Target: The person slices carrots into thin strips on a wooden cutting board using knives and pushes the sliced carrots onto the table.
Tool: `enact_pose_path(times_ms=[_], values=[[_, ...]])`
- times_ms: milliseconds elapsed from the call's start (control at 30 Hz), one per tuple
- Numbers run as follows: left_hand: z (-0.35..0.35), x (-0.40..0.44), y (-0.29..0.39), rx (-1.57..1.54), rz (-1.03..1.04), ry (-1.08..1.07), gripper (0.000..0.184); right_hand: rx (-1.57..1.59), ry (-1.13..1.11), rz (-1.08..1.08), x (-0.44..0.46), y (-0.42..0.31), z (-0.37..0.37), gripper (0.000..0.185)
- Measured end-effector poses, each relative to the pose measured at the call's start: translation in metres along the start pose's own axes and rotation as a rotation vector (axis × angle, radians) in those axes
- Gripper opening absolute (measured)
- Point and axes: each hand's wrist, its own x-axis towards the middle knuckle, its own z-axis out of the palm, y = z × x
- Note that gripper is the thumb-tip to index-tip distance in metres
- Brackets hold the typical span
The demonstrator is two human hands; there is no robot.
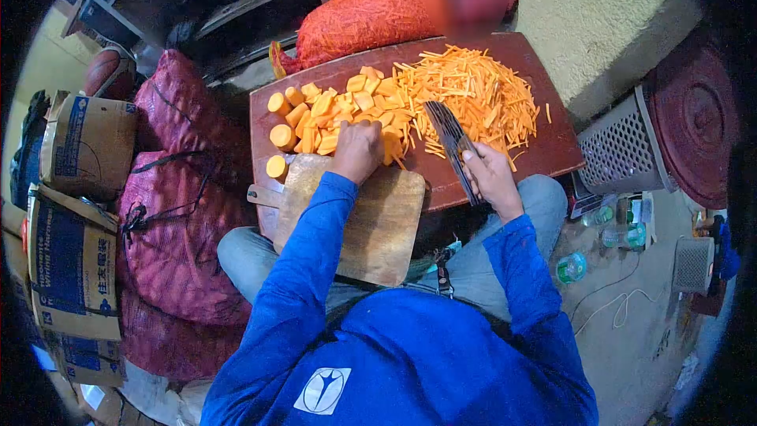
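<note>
My left hand point(356, 151) reaches to the front of a pile of cut carrot pieces point(319, 122) on a dark red table point(544, 71). Its fingers curl down onto carrot pieces, and the fingertips are partly hidden. In my right hand point(493, 177) is a knife point(451, 138) with what look like several parallel dark blades, tilted over the table's front edge. Thin carrot sticks point(473, 95) lie heaped beyond the blades. A wooden cutting board point(378, 221) rests between my lap and the table edge, under my left wrist.
A long red mesh sack point(363, 20) lies behind the table. Full purple mesh sacks point(177, 229) and cardboard boxes point(75, 260) stand at left. On the right are a grey perforated basket point(623, 146), a dark red lid point(694, 126) and plastic bottles point(572, 268) on the floor.
</note>
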Motion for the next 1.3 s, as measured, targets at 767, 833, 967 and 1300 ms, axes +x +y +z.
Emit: enact_pose_path(times_ms=[767,833,967,1300], values=[[-0.058,-0.191,0.04,-0.498,-0.395,0.036,0.032,-0.407,-0.419,-0.062,-0.089,-0.026,0.1,0.03],[-0.063,-0.187,0.042,-0.466,-0.345,0.031,0.034,-0.462,-0.43,-0.141,-0.089,-0.023,0.107,0.032],[-0.07,-0.183,0.047,-0.307,-0.194,0.074,0.037,-0.543,-0.395,-0.242,-0.094,-0.026,0.115,0.035],[-0.063,-0.181,0.04,-0.128,-0.049,0.006,0.048,-0.752,-0.443,-0.268,-0.104,-0.028,0.121,0.048]])
